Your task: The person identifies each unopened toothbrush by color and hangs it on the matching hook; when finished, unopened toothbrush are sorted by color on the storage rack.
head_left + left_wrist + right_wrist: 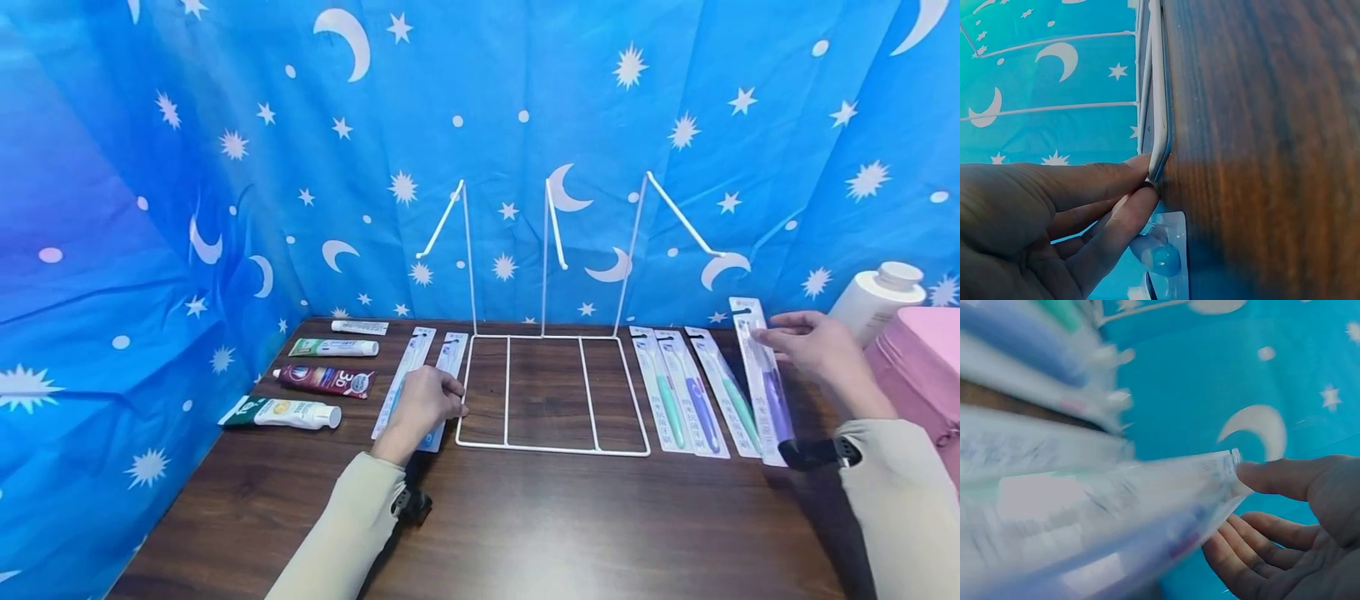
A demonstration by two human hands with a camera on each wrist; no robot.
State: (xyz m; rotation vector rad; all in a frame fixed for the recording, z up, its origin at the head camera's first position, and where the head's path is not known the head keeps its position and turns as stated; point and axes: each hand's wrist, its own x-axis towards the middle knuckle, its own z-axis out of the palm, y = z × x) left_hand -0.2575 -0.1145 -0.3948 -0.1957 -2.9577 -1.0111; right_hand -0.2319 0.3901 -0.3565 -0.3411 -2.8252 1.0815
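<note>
A white wire rack (552, 450) with three upright hooked rods lies with its base flat on the table. My left hand (422, 404) pinches the left side bar of that base between thumb and index finger; the left wrist view shows the tips at the bar's bent corner (1159, 150). Under this hand lie two blue packaged toothbrushes, one (451, 354) partly covered. My right hand (817, 354) pinches the edge of a packaged purple toothbrush (772, 392), its upper end raised. This pack is blurred in the right wrist view. Beside it lie packaged green and purple toothbrushes (701, 417).
Several toothpaste tubes (300, 413) lie in a column at the left. A white bottle (877, 300) and a pink bag (911, 367) stand at the right, close by my right forearm. A blue curtain (502, 108) with stars and moons hangs behind the table.
</note>
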